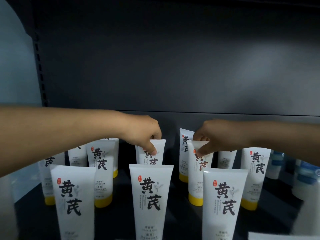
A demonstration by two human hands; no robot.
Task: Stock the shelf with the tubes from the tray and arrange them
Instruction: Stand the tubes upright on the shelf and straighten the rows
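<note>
Several white tubes with black characters and yellow caps stand cap-down on the dark shelf (173, 172). My left hand (145, 134) pinches the top edge of a middle-row tube (155, 156), which stands behind the front centre tube (150, 200). My right hand (207, 137) pinches the top of another middle-row tube (199, 179), just in front of a back tube (184, 153). Front tubes stand at left (72, 201) and right (225, 205). No tray is in view.
The shelf's dark back panel (173, 58) rises behind the tubes, with a slotted upright (39, 66) at the left. Blue-and-white packs (277, 163) sit blurred at the right end of the shelf. A white edge (277, 236) shows at the bottom right.
</note>
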